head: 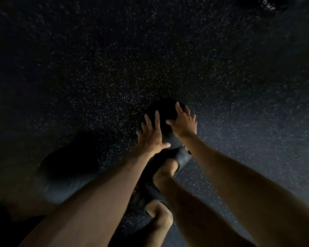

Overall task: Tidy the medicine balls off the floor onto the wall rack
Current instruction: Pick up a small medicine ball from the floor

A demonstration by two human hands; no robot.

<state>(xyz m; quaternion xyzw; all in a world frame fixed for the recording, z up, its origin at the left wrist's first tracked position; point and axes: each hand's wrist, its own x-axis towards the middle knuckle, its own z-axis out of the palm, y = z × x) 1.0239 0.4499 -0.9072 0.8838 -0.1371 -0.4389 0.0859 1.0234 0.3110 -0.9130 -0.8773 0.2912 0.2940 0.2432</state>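
Note:
A black medicine ball (165, 113) lies on the dark speckled rubber floor (114, 68), just ahead of my feet. My left hand (152, 135) lies flat against the ball's left side with fingers spread and straight. On the ball's right side, my right hand (184, 123) presses with spread fingers. The ball is between both palms. The scene is dim and the ball's outline is hard to see. The wall rack is out of view.
Another dark ball with white lettering (269, 5) sits at the top right edge. A large dark rounded object (68, 173) lies on the floor at the lower left. My feet in dark sandals (178, 161) stand right behind the ball.

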